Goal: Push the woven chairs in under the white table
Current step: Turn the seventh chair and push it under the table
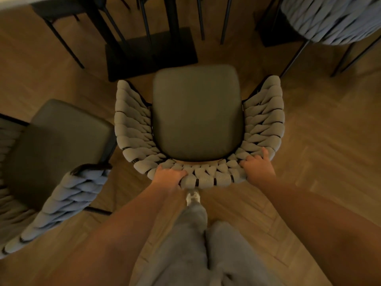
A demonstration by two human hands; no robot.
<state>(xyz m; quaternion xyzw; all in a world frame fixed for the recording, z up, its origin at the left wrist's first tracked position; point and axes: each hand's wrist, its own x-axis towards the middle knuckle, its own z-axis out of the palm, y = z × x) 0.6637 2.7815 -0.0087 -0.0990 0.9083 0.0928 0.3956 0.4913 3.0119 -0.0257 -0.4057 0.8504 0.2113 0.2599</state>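
A woven chair (198, 112) with a grey-green seat cushion and a thick braided backrest stands right in front of me, its seat facing away toward the table. My left hand (168, 175) grips the top of the backrest on its left side. My right hand (257, 165) grips the backrest on its right side, fingers curled over the weave. A sliver of the white table top (18, 2) shows at the top left, with its black pedestal base (150, 54) on the floor ahead of the chair.
A second woven chair (55, 153) stands close at the left, turned sideways. A third woven chair (334, 19) is at the top right on thin black legs. More dark chair legs crowd under the table. My grey trousers and white shoe (193, 197) are behind the chair on the wooden floor.
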